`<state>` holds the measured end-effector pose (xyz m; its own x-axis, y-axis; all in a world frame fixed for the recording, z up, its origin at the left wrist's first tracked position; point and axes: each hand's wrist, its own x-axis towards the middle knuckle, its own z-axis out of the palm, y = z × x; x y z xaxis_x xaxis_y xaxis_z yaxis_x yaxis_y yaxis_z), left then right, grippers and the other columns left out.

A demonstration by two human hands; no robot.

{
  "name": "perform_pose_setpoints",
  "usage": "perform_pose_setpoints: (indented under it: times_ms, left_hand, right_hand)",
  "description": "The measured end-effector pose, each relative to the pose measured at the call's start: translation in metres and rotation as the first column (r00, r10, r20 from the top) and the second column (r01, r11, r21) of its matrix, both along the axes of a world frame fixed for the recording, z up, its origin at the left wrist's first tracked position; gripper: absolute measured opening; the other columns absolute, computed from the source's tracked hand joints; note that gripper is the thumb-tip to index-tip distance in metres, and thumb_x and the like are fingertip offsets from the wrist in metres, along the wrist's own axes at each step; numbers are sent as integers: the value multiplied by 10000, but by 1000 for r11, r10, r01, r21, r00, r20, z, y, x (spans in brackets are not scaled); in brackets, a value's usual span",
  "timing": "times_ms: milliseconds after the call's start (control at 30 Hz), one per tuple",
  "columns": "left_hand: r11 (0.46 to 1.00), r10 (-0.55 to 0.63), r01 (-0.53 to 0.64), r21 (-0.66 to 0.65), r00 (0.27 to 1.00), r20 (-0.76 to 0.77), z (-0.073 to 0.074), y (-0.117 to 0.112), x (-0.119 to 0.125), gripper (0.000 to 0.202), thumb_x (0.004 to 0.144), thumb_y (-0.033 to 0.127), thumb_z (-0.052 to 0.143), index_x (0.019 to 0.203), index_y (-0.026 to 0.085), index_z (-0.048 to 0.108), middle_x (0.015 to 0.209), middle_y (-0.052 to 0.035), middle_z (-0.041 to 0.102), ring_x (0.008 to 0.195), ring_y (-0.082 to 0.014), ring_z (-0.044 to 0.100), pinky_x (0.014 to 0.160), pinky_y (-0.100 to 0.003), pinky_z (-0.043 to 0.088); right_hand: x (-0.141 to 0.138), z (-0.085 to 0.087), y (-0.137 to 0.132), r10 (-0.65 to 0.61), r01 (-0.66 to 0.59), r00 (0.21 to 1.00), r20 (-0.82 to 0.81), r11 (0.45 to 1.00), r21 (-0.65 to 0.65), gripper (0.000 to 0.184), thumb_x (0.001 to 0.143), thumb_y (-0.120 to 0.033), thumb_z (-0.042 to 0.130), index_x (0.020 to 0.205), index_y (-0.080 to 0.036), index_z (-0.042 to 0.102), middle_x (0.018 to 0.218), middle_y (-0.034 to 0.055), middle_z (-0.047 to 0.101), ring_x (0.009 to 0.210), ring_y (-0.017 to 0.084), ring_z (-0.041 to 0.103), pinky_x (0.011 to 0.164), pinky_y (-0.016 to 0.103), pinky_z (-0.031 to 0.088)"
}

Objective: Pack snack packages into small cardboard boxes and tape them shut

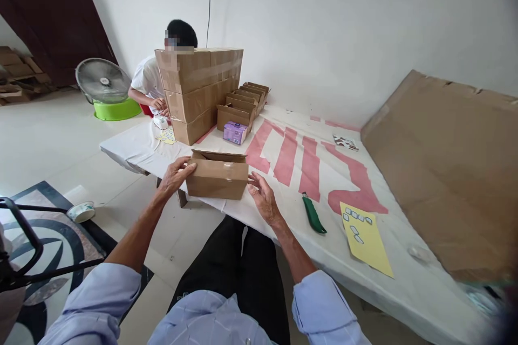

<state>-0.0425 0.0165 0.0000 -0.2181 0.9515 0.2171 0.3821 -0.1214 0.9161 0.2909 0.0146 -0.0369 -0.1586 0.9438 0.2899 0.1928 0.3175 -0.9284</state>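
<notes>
A small open cardboard box (217, 177) sits at the near edge of the white-covered table (283, 215). My left hand (175, 175) grips the box's left end, fingers wrapped over its corner. My right hand (263, 198) rests by the box's right end, fingers spread and just touching it. A small purple carton (235, 132) stands behind the box. A green-handled knife (313, 214) lies to the right of my right hand.
A stack of taped cardboard boxes (200, 91) and a row of open boxes (245, 102) stand at the far end, with another person seated behind them. A yellow label sheet (366, 237), a large cardboard sheet (449, 167) and a floor fan (103, 82) are around.
</notes>
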Motion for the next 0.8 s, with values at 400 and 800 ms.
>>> perform_pose_setpoints:
  times_ms: [400, 800]
  left_hand:
    - [924, -354, 365, 116, 929, -108, -2, -1, 80, 477, 846, 645, 805, 1101, 251, 715, 1683, -139, 507, 1462, -379, 590, 1038, -515, 622]
    - [840, -392, 439, 319, 897, -203, 4, 7, 97, 268, 907, 478, 799, 999, 229, 765, 1316, -133, 809, 1423, -364, 664, 1313, -634, 430]
  right_hand:
    - [88, 18, -50, -368, 353, 914, 169, 929, 114, 558, 971, -580, 673, 1366, -186, 698, 1375, 193, 735, 1160, 335, 725, 908, 492, 635]
    - [69, 70, -27, -279, -31, 818, 503, 852, 522, 378, 1014, -260, 703, 1391, -243, 715, 1364, 129, 748, 1302, 348, 656, 1156, 579, 544]
